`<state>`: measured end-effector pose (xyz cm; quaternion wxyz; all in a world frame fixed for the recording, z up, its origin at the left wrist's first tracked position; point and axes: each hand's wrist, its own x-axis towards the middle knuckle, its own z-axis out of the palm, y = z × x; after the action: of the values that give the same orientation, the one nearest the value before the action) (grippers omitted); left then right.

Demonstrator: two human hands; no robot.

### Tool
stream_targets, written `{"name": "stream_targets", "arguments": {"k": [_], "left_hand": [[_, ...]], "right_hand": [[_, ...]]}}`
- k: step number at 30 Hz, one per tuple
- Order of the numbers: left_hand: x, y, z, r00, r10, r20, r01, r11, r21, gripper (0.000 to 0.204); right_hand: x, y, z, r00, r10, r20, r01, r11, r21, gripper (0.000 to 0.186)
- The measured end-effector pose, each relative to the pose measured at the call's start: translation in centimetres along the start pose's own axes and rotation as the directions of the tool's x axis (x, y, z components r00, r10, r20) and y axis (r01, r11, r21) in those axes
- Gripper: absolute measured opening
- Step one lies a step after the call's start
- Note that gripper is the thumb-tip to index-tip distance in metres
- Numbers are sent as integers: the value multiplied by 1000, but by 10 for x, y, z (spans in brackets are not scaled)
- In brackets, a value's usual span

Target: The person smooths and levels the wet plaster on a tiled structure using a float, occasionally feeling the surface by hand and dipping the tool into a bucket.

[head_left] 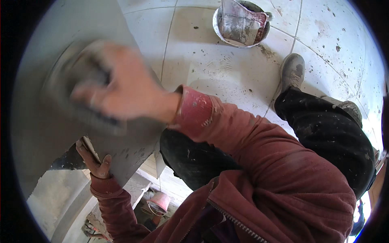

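My right hand (131,85), smeared by motion, is closed round the grip of a plastering float (77,87). The float's face lies against a smooth grey plastered surface (32,133) that fills the left of the view. Below it, my left hand (97,162) rests at the lower edge of the plaster. Its fingers are stretched out, with the thumb held apart from them. A thin pale strip or edge (91,150) shows between thumb and fingers; whether it is a loose piece or part of the wall I cannot tell.
A round bucket (216,30) with a plaster-smeared scoop-like vessel (239,28) in it stands on the spattered tiled floor (202,60). My shoe (292,71) is to its right. A pink bucket (159,201) sits lower down, near a curved pale ledge (73,214).
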<state>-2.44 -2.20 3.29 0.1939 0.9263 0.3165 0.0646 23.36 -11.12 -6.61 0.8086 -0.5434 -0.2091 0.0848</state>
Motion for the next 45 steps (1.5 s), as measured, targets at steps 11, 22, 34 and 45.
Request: {"name": "stream_targets", "arguments": {"k": [11,22,34,45], "left_hand": [[-2,-4,-3,1000,19,0,-19,997,72,98],[0,5,0,999,-17,-33,22,991,134,105],[-1,1,-2,999,50,-10,-48,985,163,100],[1,4,-1,1000,11,-15,-9,992,124,100]], "right_hand": [[73,121,-81,808,117,578,-495,668,556,32],[19,165,-47,611,352,709,-753,535,384,36],[25,161,-57,713,212,668,-641,584,499,36],[-57,216,-71,481,590,648,-835,534,134,42]]}}
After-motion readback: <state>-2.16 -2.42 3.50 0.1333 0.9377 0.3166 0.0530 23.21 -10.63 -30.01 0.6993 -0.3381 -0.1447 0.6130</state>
